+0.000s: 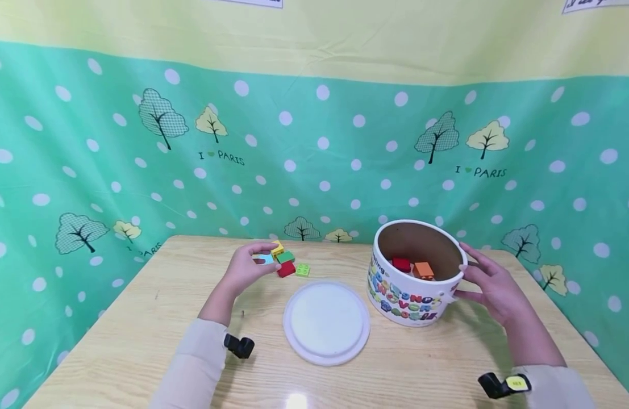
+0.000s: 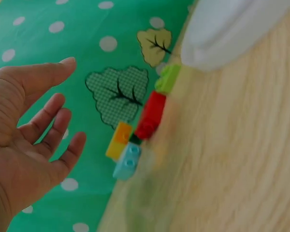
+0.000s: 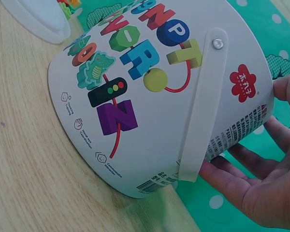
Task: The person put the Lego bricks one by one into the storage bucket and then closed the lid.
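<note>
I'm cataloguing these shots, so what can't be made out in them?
- Head view: the floor of the bucket, hidden by its near wall.
- Left wrist view: part of the white lid, cut off by the top edge.
- Right wrist view: part of the right hand, cut off by the right edge.
- Right wrist view: fine print near the handle, too small.
</note>
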The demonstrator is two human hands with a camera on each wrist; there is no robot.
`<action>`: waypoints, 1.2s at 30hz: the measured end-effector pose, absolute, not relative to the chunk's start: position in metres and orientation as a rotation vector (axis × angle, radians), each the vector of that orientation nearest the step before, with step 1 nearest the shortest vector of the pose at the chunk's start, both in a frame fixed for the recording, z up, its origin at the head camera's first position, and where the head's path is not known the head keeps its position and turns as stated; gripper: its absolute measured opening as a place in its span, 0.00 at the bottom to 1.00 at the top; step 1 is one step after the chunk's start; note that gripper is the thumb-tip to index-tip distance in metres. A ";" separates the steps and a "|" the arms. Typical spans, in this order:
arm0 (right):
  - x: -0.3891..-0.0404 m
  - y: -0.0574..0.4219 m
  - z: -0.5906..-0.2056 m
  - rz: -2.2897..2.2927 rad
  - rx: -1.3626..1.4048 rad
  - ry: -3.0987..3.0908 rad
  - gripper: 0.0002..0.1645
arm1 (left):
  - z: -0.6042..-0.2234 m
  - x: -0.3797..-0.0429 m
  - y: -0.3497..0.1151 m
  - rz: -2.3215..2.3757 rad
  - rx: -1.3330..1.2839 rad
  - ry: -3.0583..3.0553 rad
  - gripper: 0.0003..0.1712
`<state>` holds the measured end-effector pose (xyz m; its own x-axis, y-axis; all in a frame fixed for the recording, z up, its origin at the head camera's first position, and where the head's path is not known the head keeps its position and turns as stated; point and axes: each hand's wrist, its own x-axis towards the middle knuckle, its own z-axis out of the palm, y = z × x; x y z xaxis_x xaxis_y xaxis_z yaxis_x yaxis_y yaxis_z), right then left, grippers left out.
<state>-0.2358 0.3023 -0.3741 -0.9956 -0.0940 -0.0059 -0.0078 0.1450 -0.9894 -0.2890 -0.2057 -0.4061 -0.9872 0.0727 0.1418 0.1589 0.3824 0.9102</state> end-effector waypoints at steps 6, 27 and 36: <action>-0.236 0.304 -0.374 -2.067 -0.109 2.276 0.40 | -0.419 -0.296 -0.221 -1.630 -0.203 -2.538 0.26; -0.239 0.306 -0.375 -2.029 -0.116 2.316 0.39 | -0.445 -0.334 -0.240 -1.538 -0.150 -2.731 0.37; -0.238 0.305 -0.374 -1.995 -0.107 2.346 0.39 | -0.454 -0.337 -0.241 -1.510 -0.150 -2.763 0.39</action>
